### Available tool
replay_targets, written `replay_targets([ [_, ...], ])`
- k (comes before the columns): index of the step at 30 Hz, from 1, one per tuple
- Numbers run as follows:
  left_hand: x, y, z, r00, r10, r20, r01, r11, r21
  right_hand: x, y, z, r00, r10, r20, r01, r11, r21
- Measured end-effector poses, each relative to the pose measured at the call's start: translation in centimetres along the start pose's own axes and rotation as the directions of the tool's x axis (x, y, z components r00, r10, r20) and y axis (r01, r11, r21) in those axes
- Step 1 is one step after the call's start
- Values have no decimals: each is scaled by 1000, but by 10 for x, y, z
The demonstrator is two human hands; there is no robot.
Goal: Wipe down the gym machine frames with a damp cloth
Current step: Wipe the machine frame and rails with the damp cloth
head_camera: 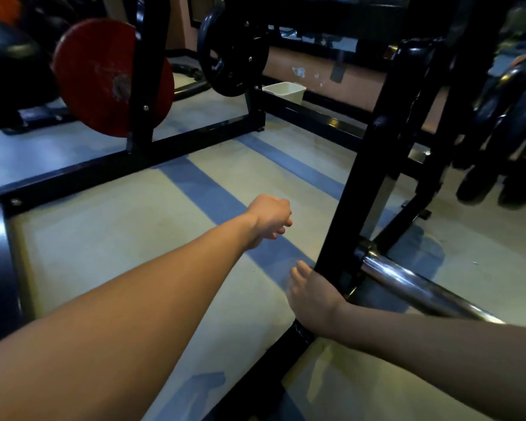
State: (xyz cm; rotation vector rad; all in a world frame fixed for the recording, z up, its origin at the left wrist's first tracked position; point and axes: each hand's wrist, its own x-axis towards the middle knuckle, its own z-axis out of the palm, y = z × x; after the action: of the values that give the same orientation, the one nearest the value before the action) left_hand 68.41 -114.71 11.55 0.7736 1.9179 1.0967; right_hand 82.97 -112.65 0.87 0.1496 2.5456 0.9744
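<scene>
The person's right hand (pixel 312 296) rested on the black upright post (pixel 359 189) of the machine frame, low down where the post met the bottom bar (pixel 274 357). Its fingers lay against the post, and its grip on it was loose at most; the far side of the hand was hidden, so how far the fingers curled round could not be told. The hand was probably there to steady the person while leaning in.

The left hand (pixel 269 218) was stretched out over the floor (pixel 110 235), away from any bar. Its fingers were curled in, and nothing showed in its grip. It may have been reaching toward something ahead.

No damp cloth could be seen anywhere. It might have been tucked inside a hand or out of the picture, but that was only a guess.

A shiny steel bar (pixel 413 287) stuck out beside the post. A red weight plate (pixel 104 77) and a black weight plate (pixel 233 50) hung on the far frame. A white bin (pixel 286 91) stood behind them. The right edge was dark, and the plates there were hard to make out.
</scene>
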Motion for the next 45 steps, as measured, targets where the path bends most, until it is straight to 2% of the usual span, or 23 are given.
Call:
replay_targets([
  [3, -7, 4, -6, 999, -5, 37, 3, 999, 38, 0, -2, -3, 1000, -3, 23, 2, 1000, 29],
  [6, -8, 5, -8, 999, -12, 50, 8, 997, 72, -4, 31, -13, 996, 91, 10, -91, 991, 93],
  [10, -5, 5, 1, 1000, -7, -14, 7, 1000, -6, -27, 100, -43, 957, 265, -118, -238, 950, 203],
  [13, -4, 8, 11, 1000, -5, -27, 3, 996, -87, -39, 146, -57, 911, 309, -273, -280, 950, 138],
  [18, 1, 14, 28, 999, 5, 49, 3, 986, -166, -56, 226, -94, 880, 388, -276, -382, 921, 78],
  [21, 0, 18, 39, 994, 26, 103, -5, 980, -201, -67, 272, -111, 829, 418, -372, -437, 899, 37],
  [26, 1, 25, 54, 984, 8, 176, 43, 958, -284, -84, 320, -120, 697, 425, -578, -490, 870, 50],
  [28, 4, 23, 53, 983, -9, 185, 66, 951, -304, -85, 318, -113, 663, 426, -616, -498, 865, 62],
  [31, 9, 17, 52, 976, -31, 215, 102, 940, -327, -81, 301, -103, 643, 490, -589, -522, 843, 131],
  [33, 12, 11, 52, 975, -62, 211, 132, 933, -334, -76, 281, -97, 666, 509, -545, -506, 846, 171],
  [37, 9, -6, 51, 978, -108, 179, 154, 952, -264, -60, 209, -72, 781, 445, -438, -412, 894, 173],
  [39, 7, -18, 45, 980, -123, 156, 147, 976, -160, -50, 164, -52, 826, 380, -418, -351, 925, 147],
  [41, 9, -35, 33, 985, -120, 122, 116, 993, 34, -40, 121, -34, 871, 336, -359, -301, 942, 149],
  [45, 8, -77, 4, 990, -129, 55, 99, 919, 382, -15, 59, -8, 910, 269, -316, -211, 955, 207],
])
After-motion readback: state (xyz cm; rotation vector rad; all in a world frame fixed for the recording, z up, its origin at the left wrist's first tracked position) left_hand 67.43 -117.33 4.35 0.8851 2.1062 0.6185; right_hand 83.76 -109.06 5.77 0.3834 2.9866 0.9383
